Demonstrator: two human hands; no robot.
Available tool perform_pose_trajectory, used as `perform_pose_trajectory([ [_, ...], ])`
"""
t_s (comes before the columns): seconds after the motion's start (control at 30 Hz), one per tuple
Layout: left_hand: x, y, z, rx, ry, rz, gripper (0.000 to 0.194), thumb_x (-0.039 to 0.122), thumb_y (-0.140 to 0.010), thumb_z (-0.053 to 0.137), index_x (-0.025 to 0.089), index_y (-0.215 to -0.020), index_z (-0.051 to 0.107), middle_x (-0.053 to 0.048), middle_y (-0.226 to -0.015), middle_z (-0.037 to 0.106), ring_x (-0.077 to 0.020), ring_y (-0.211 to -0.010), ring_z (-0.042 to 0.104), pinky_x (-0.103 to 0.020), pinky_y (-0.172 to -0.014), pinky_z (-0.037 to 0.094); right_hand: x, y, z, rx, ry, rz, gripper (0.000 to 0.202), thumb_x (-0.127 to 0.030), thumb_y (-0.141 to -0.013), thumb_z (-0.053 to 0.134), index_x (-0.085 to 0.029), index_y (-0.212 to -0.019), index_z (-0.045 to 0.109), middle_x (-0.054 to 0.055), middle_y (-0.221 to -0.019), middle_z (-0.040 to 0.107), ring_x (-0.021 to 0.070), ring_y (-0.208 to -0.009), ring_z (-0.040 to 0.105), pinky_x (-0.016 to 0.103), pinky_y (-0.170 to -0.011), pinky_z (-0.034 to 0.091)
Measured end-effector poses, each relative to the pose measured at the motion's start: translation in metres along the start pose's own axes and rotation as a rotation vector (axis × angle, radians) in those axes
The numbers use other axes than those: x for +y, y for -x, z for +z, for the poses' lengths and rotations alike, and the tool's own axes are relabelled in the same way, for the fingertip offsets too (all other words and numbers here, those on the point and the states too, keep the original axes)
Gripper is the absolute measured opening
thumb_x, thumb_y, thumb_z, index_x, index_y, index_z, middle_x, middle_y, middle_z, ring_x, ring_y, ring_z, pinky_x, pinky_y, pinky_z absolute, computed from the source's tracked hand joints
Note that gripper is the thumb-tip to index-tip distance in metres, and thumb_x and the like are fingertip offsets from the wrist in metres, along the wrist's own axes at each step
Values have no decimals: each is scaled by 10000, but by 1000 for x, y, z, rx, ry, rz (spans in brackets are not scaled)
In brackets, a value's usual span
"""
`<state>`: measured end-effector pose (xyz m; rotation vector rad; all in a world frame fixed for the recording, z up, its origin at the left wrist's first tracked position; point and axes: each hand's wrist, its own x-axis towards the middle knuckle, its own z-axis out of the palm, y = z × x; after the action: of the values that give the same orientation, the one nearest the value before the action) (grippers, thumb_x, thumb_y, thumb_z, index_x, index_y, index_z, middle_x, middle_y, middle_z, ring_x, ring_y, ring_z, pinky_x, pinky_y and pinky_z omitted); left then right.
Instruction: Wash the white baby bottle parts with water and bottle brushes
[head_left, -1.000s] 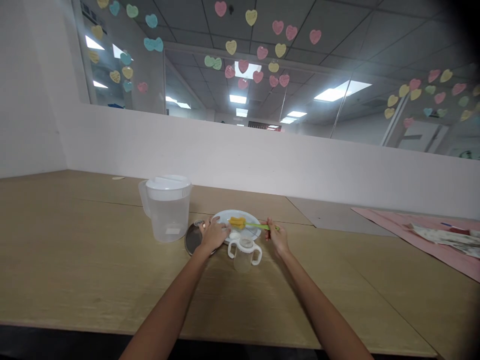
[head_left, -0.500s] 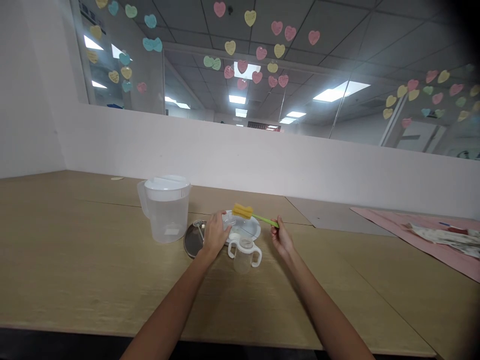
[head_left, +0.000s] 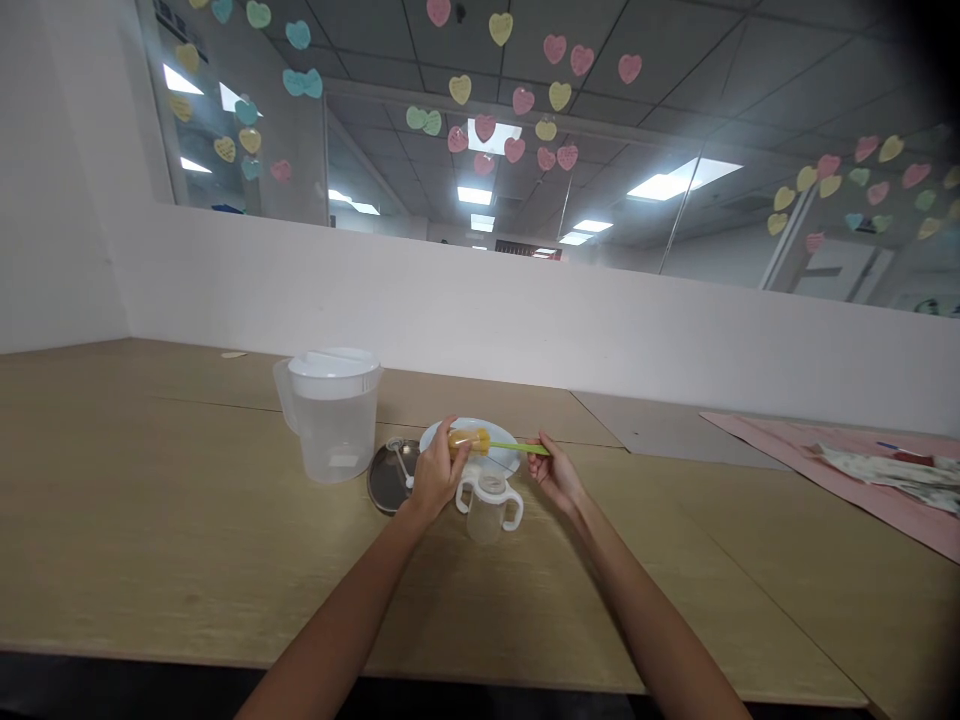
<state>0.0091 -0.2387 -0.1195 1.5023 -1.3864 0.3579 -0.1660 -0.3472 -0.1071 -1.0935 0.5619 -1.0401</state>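
My left hand (head_left: 435,478) is closed round a small clear piece, partly hidden by the fingers. Inside or against that piece sits the yellow sponge head (head_left: 474,441) of a brush. My right hand (head_left: 555,474) pinches the brush's green handle (head_left: 517,447) near its end. Below and behind them lies a white plate (head_left: 508,462). A clear cup (head_left: 486,520) with two white handles stands upright in front of the plate, open at the top. Left of my left hand, a round dark metal tray (head_left: 385,483) holds a white straw-like part (head_left: 403,462).
A lidded clear pitcher (head_left: 337,430) stands at the left, behind the tray. On the right, a pink cloth (head_left: 772,450) carries a patterned cloth (head_left: 885,475). A white wall (head_left: 480,310) with a window above runs along the table's back edge.
The brush has moved left and slightly down, bringing its sponge into or against the clear piece in my left hand. My right hand has shifted left with the handle.
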Motion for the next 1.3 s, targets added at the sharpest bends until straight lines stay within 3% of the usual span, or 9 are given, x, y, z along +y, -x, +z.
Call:
perform_pose_trajectory([
  [0.23,-1,-3,6,138,-43,371,345,273,-832,428,170,-1154,362,-104,-1146,522,-177,-1117,455,-357,-956,370,3,-4,-4,6,-188,45,205,-331,-747,569,-154,-650,527,-43,-437,462,47,-356,400,150,-365,353],
  [0.33,1,-3,5,146,-54,434,275,224,-832,415,179,-1102,408,-92,-1166,496,-165,-1142,426,-340,-971,362,3,-5,-4,24,-152,25,239,-373,-730,581,-162,-642,515,-53,-428,438,51,-350,386,161,-357,348],
  [0.53,0,-4,-7,216,-173,59,366,314,-766,495,192,-1110,506,-110,-1105,413,-205,-1033,456,-321,-906,389,2,-6,-5,62,-152,60,273,-408,-730,583,-147,-669,530,-43,-437,462,47,-355,400,150,-344,343],
  [0.63,-10,-10,-16,269,-304,-134,363,209,-735,493,225,-1094,536,-100,-1080,415,-233,-1022,435,-368,-906,356,3,-7,-7,126,-177,88,253,-378,-731,592,-145,-663,523,-42,-424,464,42,-345,397,141,-336,338],
  [0.77,-29,-18,-24,236,-394,-359,518,71,-685,443,221,-1181,440,-101,-1104,449,-251,-1003,448,-400,-865,352,6,-9,-9,189,-150,69,232,-354,-732,588,-155,-649,504,-42,-415,463,48,-338,403,146,-325,333],
  [0.93,-44,-19,-23,147,-283,-481,513,179,-728,477,129,-1218,329,-130,-1158,446,-216,-1051,465,-308,-834,401,8,-11,-11,197,-127,72,226,-357,-729,584,-158,-660,503,-47,-410,456,51,-331,400,153,-319,333],
  [1.03,-48,-16,-20,-50,-321,-549,450,251,-754,475,125,-1175,380,-140,-1133,473,-214,-1010,509,-298,-787,423,8,-12,-12,210,-133,88,206,-338,-744,568,-155,-666,513,-45,-407,461,49,-326,399,149,-319,332],
  [1.13,-50,-13,-17,-194,-359,-542,357,212,-760,444,179,-1115,460,-114,-1101,509,-210,-942,550,-299,-748,429,7,-11,-12,217,-151,101,193,-314,-766,545,-148,-670,526,-41,-398,463,44,-322,397,140,-320,329],
  [1.3,-45,-10,-15,-180,-456,-471,430,146,-712,454,205,-1137,474,-115,-1119,511,-264,-1028,487,-380,-832,377,6,-8,-10,270,-134,66,208,-331,-753,559,-144,-666,540,-36,-400,467,41,-325,389,134,-319,325],
])
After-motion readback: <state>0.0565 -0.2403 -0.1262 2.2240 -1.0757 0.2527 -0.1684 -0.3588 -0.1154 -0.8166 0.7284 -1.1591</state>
